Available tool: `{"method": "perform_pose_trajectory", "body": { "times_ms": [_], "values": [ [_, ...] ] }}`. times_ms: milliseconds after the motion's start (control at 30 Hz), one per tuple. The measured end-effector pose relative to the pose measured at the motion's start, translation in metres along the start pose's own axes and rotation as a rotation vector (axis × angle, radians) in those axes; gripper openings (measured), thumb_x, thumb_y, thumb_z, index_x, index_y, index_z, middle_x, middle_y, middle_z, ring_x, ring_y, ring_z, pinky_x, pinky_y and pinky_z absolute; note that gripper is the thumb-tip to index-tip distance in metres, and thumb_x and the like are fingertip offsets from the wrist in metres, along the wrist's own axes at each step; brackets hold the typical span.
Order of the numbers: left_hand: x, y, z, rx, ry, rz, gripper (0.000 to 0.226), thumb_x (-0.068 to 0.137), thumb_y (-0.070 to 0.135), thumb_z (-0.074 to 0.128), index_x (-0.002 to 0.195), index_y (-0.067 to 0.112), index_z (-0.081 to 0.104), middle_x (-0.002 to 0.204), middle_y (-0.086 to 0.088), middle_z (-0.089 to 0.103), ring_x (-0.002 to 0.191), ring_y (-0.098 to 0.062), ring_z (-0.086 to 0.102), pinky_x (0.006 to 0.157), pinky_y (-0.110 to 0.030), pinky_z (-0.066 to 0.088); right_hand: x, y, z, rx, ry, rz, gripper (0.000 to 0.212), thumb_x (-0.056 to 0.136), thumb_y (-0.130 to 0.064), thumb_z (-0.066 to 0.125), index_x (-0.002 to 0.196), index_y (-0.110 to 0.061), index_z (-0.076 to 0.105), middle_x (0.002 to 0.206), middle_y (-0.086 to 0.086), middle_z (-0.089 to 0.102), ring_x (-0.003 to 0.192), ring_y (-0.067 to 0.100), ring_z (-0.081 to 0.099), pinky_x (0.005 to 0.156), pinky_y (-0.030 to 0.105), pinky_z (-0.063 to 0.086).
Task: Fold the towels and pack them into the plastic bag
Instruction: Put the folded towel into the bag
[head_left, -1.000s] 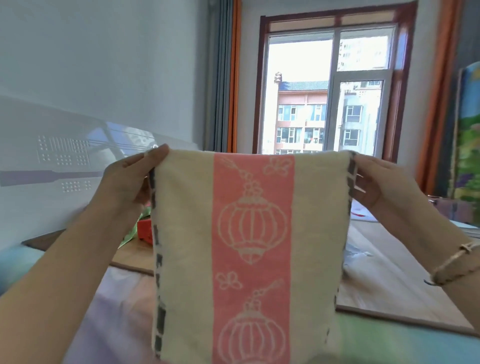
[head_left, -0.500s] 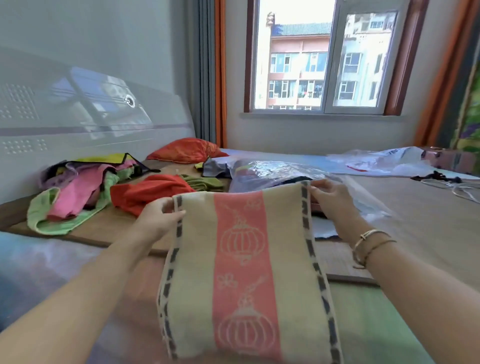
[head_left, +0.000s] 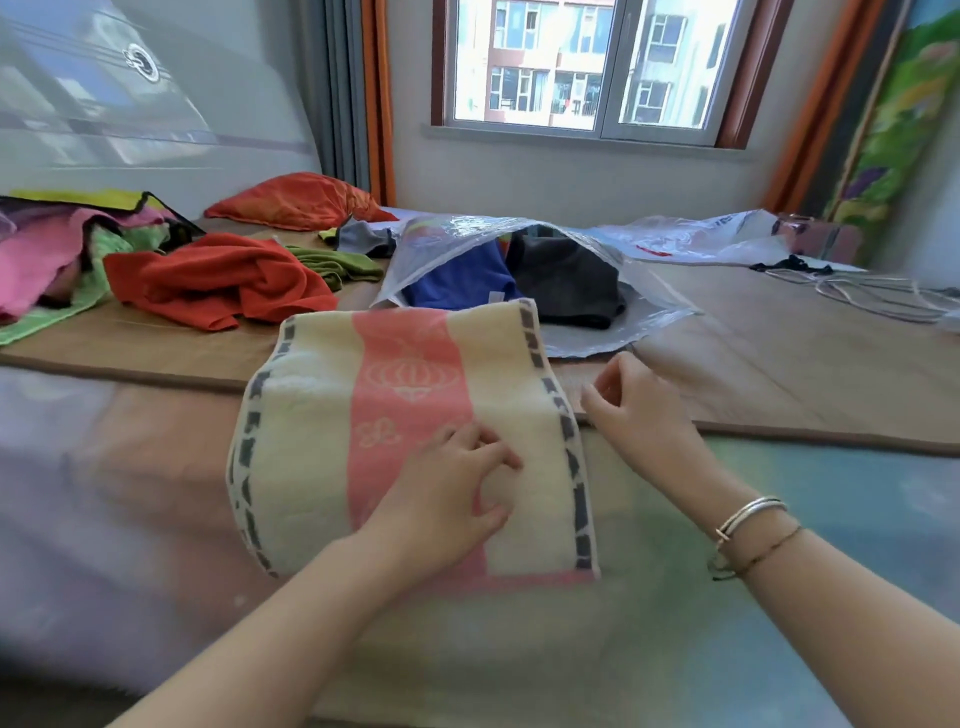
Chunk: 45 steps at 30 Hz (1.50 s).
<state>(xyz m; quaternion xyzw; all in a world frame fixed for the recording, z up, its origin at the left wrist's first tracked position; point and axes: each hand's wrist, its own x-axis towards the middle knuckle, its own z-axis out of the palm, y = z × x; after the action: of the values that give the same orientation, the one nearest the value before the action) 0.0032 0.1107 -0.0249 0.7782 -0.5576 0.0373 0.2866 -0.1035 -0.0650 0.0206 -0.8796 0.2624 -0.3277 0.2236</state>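
A cream towel (head_left: 306, 441) with a pink lantern stripe and grey-checked edges lies flat on the bed in front of me. My left hand (head_left: 447, 499) rests on its near middle, fingers loosely bent against the cloth. My right hand (head_left: 634, 410) hovers at the towel's right edge, fingers loosely curled, holding nothing. Behind the towel a clear plastic bag (head_left: 639, 322) lies open towards me, with a blue towel (head_left: 457, 280) and a dark grey towel (head_left: 566, 280) inside.
A crumpled red towel (head_left: 218, 280) and a green one (head_left: 343, 265) lie at the back left, beside a heap of pink and green cloths (head_left: 57, 260). An orange pillow (head_left: 296, 200) sits by the curtain. More plastic sheeting (head_left: 701, 236) and cables (head_left: 872, 293) lie at the right.
The towel, held up by its top corners a second ago, has come down flat onto the bed. Both hands have let go of the corners; my left hand now rests on it.
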Motion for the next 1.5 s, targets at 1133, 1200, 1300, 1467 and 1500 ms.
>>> {"method": "perform_pose_trajectory", "body": {
  "times_ms": [1133,1200,1300,1467,1500],
  "values": [
    [-0.013,0.022,-0.025,-0.728,0.256,-0.360,0.022,0.100,0.030,0.046,0.098,0.018,0.065,0.093,0.000,0.069,0.092,-0.011,0.063,0.079,-0.021,0.046,-0.040,-0.034,0.012,0.530,-0.333,-0.074,0.035,0.084,0.008,0.049,0.096,-0.022,0.063,0.099,0.001,0.062,0.076,0.004,0.054,0.064,0.009,0.039],
    [-0.013,0.014,-0.027,-0.864,0.216,-0.416,0.022,0.097,0.029,0.052,0.095,0.016,0.071,0.094,-0.008,0.073,0.092,-0.027,0.066,0.084,-0.039,0.049,-0.039,-0.034,0.021,0.406,-0.329,-0.252,0.037,0.083,0.005,0.055,0.098,-0.029,0.056,0.107,-0.001,0.055,0.079,0.003,0.050,0.069,0.008,0.039],
    [-0.014,0.010,-0.026,-0.989,0.221,-0.465,0.023,0.091,0.029,0.060,0.087,0.013,0.076,0.095,-0.016,0.074,0.086,-0.027,0.067,0.082,-0.041,0.050,-0.038,-0.029,0.033,0.186,-0.286,-0.444,0.032,0.082,-0.008,0.059,0.103,-0.030,0.052,0.107,-0.009,0.048,0.091,0.008,0.046,0.084,0.019,0.041],
    [-0.010,0.002,-0.025,-1.131,0.234,-0.567,0.021,0.089,0.022,0.064,0.090,0.003,0.073,0.084,-0.016,0.073,0.069,-0.021,0.067,0.064,-0.031,0.052,-0.035,-0.026,0.031,0.063,-0.201,-0.582,0.033,0.083,-0.017,0.060,0.109,-0.030,0.046,0.111,-0.012,0.041,0.092,0.009,0.048,0.084,0.031,0.047],
    [-0.009,0.002,-0.024,-1.141,0.217,-0.571,0.021,0.089,0.021,0.064,0.090,0.002,0.072,0.082,-0.014,0.073,0.066,-0.019,0.067,0.061,-0.028,0.053,-0.034,-0.024,0.031,0.020,-0.192,-0.625,0.029,0.083,-0.018,0.060,0.108,-0.029,0.050,0.110,-0.012,0.041,0.095,0.009,0.046,0.086,0.030,0.045]
  ]
}}
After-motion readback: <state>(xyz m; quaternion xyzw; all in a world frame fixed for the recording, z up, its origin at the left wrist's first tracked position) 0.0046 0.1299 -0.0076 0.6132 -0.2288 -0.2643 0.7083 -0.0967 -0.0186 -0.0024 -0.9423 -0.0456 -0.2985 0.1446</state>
